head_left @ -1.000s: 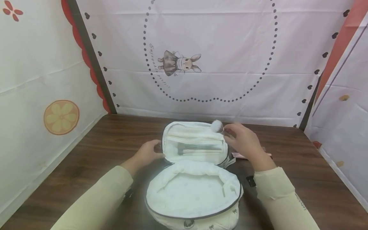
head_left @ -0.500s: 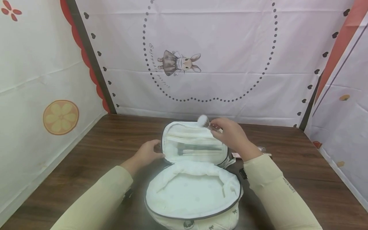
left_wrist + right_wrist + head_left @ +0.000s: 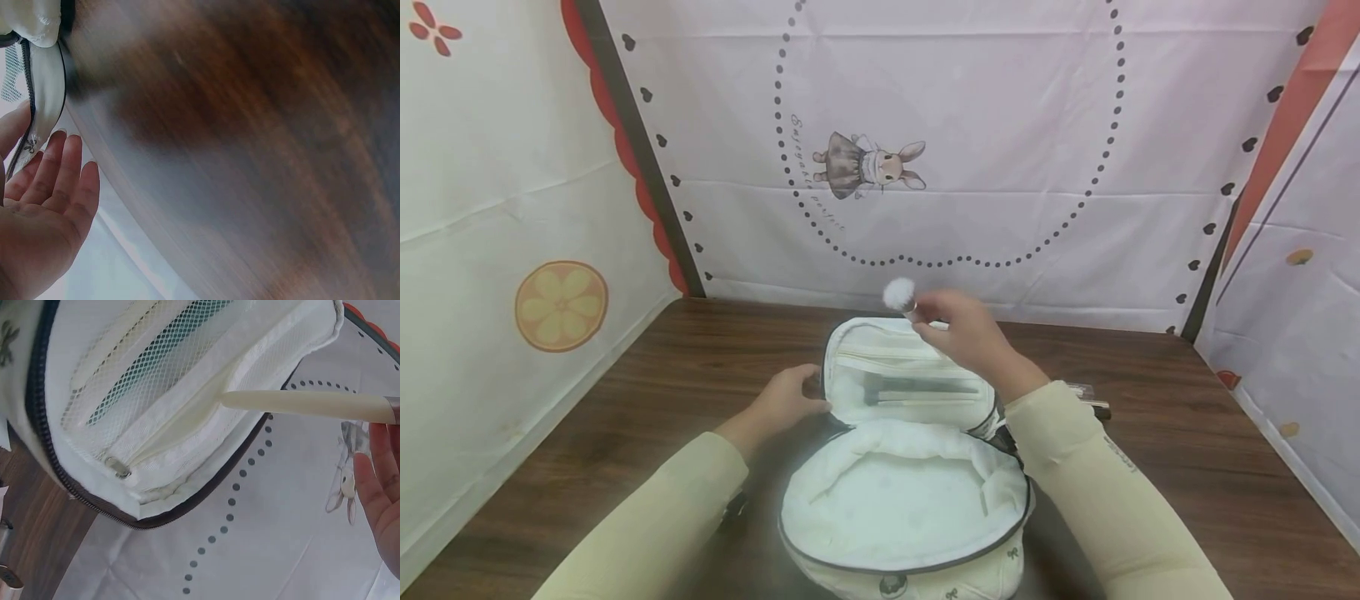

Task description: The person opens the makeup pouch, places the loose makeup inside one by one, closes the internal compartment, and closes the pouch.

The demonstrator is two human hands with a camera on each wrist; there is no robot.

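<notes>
A white cosmetic bag point(image 3: 805, 554) sits on the table with its padded lid point(image 3: 837, 337) raised at the back. My left hand point(image 3: 784, 400) pinches the lid's left edge, thumb inside and fingers behind. Above the lid, my right hand point(image 3: 964, 329) pinches a makeup brush point(image 3: 898, 293) near its ferrule, white bristles up and to the left. In the right wrist view, the brush's cream handle point(image 3: 306, 405) points at the lid's zipped pocket point(image 3: 187, 419), its tip at the pocket's parted opening. Slim brushes point(image 3: 928, 397) lie behind the mesh below that pocket.
Small items point(image 3: 1097, 407), partly hidden by the right sleeve, lie on the wooden table point(image 3: 1180, 450) to the bag's right. Printed white cloth point(image 3: 1000, 150) hangs at the back and along both sides.
My right hand has carried the brush left and upward, from the lid's right corner to above its middle. The left hand keeps its place at the lid.
</notes>
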